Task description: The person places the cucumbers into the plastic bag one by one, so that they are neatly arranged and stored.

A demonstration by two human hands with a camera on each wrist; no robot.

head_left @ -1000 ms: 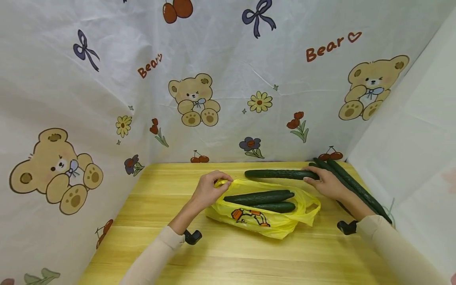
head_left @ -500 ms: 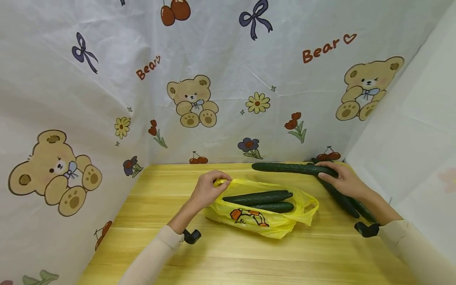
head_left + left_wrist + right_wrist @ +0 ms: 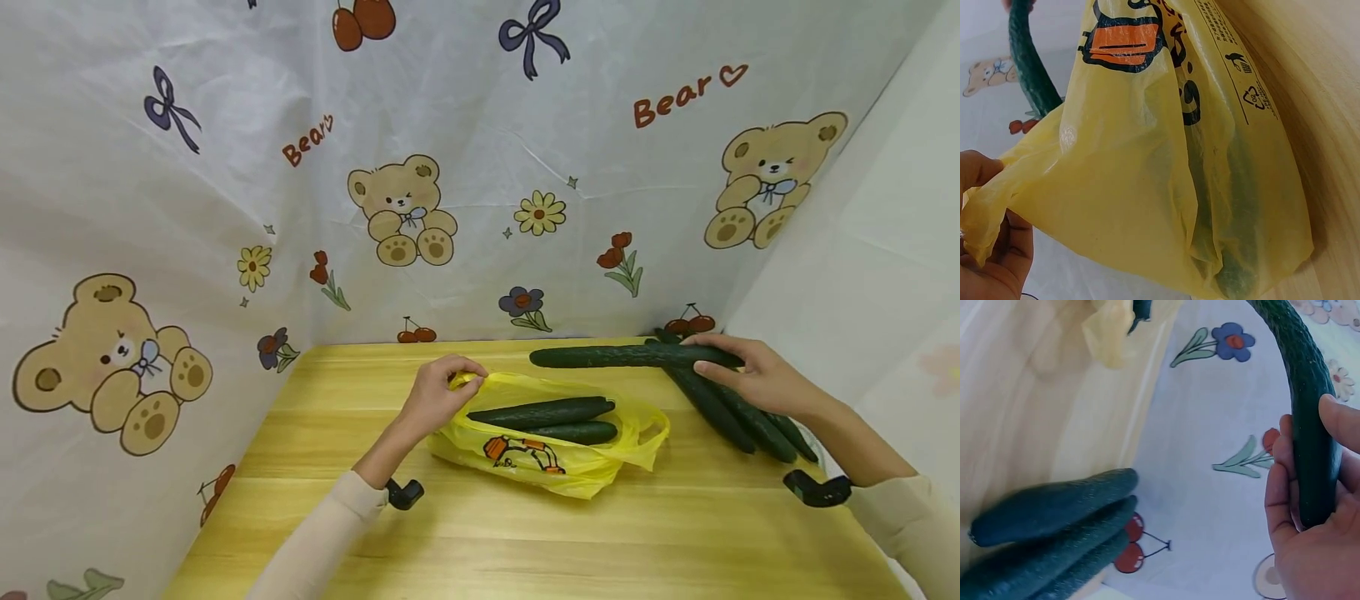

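My left hand (image 3: 442, 396) pinches the left end of a yellow plastic bag (image 3: 517, 458), which lies on its side with its mouth spread. Inside the bag are two cucumbers (image 3: 551, 413). From the left wrist view, thumb and fingers grip the gathered plastic (image 3: 988, 219). My right hand (image 3: 757, 375) grips one end of a long dark green cucumber (image 3: 592, 357), held level behind the bag, its free end pointing left. In the right wrist view this cucumber (image 3: 1310, 394) runs up from between thumb and curled fingers, raised above the table.
Three more cucumbers (image 3: 727, 408) lie side by side at the table's right rear, partly under my right hand and the held cucumber. A white cloth (image 3: 480, 300) with printed bears and flowers hangs behind the wooden table (image 3: 480, 542). A white sheet (image 3: 862, 333) borders the right.
My right hand has drawn the held cucumber to the right and slightly back, over the other cucumbers. The left hand and the bag have stayed nearly still.
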